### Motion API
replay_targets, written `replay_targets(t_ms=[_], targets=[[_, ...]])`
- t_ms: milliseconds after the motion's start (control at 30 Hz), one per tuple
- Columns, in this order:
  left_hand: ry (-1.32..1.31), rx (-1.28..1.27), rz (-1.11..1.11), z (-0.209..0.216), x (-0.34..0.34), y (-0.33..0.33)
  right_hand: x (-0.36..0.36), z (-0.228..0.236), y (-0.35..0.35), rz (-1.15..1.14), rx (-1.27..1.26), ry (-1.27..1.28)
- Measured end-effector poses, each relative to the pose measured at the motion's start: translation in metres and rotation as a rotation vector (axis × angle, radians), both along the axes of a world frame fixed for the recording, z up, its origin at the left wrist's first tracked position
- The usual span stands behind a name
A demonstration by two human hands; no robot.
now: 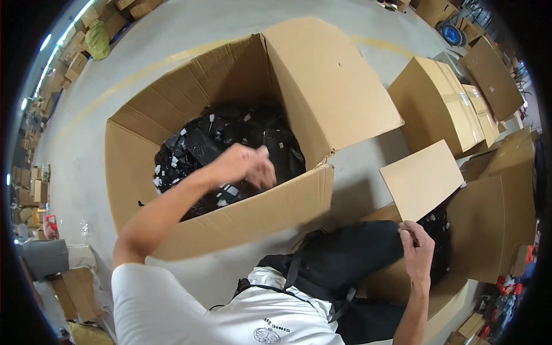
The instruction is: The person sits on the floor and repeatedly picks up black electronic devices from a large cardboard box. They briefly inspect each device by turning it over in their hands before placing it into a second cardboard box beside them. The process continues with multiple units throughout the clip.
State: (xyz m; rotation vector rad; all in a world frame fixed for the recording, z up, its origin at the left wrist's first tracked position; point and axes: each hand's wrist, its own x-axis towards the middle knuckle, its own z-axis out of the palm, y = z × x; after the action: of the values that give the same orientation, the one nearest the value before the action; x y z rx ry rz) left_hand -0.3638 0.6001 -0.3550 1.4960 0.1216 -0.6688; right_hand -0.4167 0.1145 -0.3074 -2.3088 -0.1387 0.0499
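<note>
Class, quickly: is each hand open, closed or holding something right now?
Left hand: blurred over the black items; open or closed cannot be told.
Right hand: partly curled at the cardboard flap; whether it holds it cannot be told.

Your view is fairly bright, with white lamps (46,42) glowing along the far left edge and a pale, even light over the grey floor (201,22). The large carton (230,236) darkens toward its inner back corner, and a soft shadow lies on the floor to its right. Small glints catch on the black plastic bundles (204,146) inside. Your left hand (248,164) is smeared by motion blur — your right hand (418,246) looks crisper. Straight edges bow toward the rim, where your corners fall to black.
</note>
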Motion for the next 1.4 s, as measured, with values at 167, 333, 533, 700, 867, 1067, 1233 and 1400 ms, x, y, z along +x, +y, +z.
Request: replay_targets(t_ms=[167,333,533,700,867,1067,1233,1400], targets=[[-0.405,1.123,-0.377,-0.182,0.035,0.043,0.017,0.018,0.066,0.160,0.016,-0.081],[-0.073,1.271,-0.337,-0.200,0.052,-0.003,0.023,0.035,0.111,0.369,0.014,-0.205],[-0.636,0.957,-0.136,-0.078,0.036,-0.009,0.031,0.030,0.131,0.427,0.127,-0.157],[-0.656,0.263,0.055,0.114,0.041,-0.003,0.075,0.042,0.201,0.234,0.240,-0.529],[-0.301,-0.186,0.109,0.099,0.072,0.011,0.084,0.067,0.212,0.241,0.541,0.025],[0.003,1.477,0.415,-0.145,0.062,0.133,0.039,0.063,0.137,-0.160,0.604,-0.036],[-0.057,1.181,0.565,-0.211,0.023,0.232,0.019,0.051,0.078,-0.241,0.890,0.006],[0.009,0.618,0.523,-0.164,0.039,0.202,0.004,0.042,0.074,-0.170,0.810,0.059]])
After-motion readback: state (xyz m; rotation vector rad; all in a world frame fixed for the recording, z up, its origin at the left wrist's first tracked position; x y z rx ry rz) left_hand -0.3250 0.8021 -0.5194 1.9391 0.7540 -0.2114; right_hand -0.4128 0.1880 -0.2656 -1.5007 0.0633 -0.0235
